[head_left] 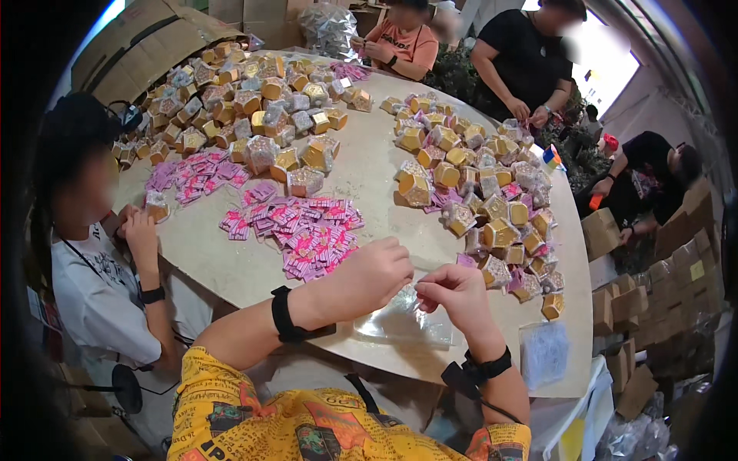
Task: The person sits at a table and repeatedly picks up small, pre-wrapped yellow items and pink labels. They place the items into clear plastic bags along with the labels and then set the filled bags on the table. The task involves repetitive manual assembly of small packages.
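Observation:
My left hand [377, 278] is closed, fingers curled, above the near edge of the table. Beside it my right hand [460, 301] pinches with thumb and forefinger. Between and below them is a clear plastic bag [407, 326], its upper edge at the fingertips of both hands; the exact grip of the left fingers is hidden. Just beyond my left hand lies a heap of small pink printed packets [323, 230]. To the right spreads a pile of gold, many-sided boxes [500, 233] in clear wrap, with pink packets among them.
A larger heap of gold boxes [261, 115] spills from a cardboard carton [146, 38] at the far left. A stack of clear bags [544, 352] lies at the table's right edge. One co-worker [100, 253] sits at left; several others work beyond. Cartons [669, 300] crowd the right.

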`<move>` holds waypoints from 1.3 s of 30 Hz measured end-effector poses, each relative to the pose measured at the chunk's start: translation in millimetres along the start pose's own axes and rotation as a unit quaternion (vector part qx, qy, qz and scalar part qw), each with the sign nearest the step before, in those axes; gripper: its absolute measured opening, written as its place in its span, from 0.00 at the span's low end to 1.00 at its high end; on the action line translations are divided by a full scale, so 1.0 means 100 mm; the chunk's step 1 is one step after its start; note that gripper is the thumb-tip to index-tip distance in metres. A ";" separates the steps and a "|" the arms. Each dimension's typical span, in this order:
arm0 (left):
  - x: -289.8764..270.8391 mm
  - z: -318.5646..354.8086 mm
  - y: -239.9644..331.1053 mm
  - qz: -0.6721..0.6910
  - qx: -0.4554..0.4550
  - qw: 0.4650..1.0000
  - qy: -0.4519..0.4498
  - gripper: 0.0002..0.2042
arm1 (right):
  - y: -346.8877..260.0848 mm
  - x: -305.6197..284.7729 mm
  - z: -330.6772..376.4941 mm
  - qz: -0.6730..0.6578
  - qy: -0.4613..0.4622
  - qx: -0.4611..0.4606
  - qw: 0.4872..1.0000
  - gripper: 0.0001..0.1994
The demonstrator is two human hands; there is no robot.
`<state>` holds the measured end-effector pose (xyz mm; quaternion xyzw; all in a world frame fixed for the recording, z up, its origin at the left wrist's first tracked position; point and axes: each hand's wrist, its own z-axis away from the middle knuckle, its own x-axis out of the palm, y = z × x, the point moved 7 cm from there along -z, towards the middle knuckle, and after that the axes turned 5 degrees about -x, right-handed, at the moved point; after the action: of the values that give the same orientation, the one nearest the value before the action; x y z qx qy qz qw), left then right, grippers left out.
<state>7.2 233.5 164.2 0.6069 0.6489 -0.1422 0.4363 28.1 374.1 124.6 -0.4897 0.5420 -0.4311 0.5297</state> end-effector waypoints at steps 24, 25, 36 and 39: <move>-0.21 0.58 -2.88 -0.318 -0.462 0.828 0.021 0.16 | -0.30 0.06 0.16 0.436 0.078 -0.336 0.831 0.05; -0.18 0.55 -2.88 -0.290 -0.465 0.836 0.019 0.17 | -0.29 0.07 0.16 0.437 0.077 -0.335 0.831 0.04; -0.30 0.26 -1.93 0.219 -0.368 0.896 0.116 0.33 | -0.45 0.02 -0.31 0.363 0.097 -0.336 0.864 0.02; -0.16 0.29 -1.37 0.393 -0.381 0.831 0.099 0.32 | -0.55 0.18 -0.48 0.359 0.092 -0.358 0.857 0.01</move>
<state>-108.7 171.6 112.0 0.6071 0.3983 0.3605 0.5856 -15.1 346.0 179.3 -0.3748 0.8436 -0.0307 0.3834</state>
